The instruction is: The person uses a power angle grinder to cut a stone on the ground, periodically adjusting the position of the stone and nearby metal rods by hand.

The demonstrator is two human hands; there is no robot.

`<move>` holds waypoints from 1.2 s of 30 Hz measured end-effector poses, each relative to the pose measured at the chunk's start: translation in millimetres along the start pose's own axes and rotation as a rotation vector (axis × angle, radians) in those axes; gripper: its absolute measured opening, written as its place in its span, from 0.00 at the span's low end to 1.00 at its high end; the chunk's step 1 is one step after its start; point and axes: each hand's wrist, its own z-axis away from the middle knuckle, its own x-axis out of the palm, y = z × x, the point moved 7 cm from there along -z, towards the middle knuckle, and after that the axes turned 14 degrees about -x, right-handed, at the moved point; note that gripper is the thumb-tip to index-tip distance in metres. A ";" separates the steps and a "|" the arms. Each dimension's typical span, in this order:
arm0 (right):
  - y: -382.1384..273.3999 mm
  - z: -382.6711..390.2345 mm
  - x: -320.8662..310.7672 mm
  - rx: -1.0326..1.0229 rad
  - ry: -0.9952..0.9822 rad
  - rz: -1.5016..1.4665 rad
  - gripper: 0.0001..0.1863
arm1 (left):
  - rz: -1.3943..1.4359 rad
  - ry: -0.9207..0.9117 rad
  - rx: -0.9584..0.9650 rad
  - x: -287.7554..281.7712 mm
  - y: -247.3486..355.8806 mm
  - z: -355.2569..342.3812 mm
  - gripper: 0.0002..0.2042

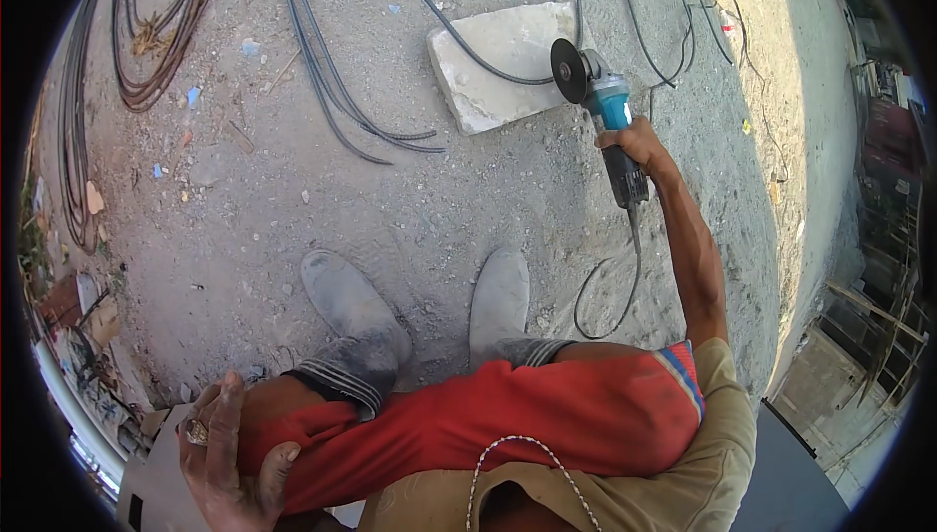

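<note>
My right hand (636, 144) is stretched out ahead and grips a teal and black angle grinder (605, 107) by its body. Its dark disc (568, 70) hangs at the edge of a pale stone slab (498, 68) lying on the dusty ground. The grinder's black cord (610, 288) trails down and loops on the ground beside my right boot (500, 298). My left hand (226, 454), wearing a ring, rests on my left thigh over the red shorts (468, 429). My left boot (346, 312) stands on the dirt.
Bundles of black cable (332, 73) run across the ground ahead and one crosses the slab. Coiled steel rods (146, 34) lie at the far left. Debris is heaped at the left edge (83, 327). A grey flat object (791, 473) sits at the lower right.
</note>
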 end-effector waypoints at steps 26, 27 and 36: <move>-1.9 -11.7 -0.2 -0.041 -0.003 0.092 0.14 | -0.098 0.045 0.220 -11.6 27.8 0.0 0.23; -1.5 -12.5 0.9 -0.048 -0.006 0.079 0.13 | -0.093 0.039 0.205 -11.8 27.8 -0.1 0.23; 2.1 -8.8 -2.2 -0.051 -0.017 0.079 0.13 | -0.077 0.059 0.174 -8.2 18.6 2.3 0.36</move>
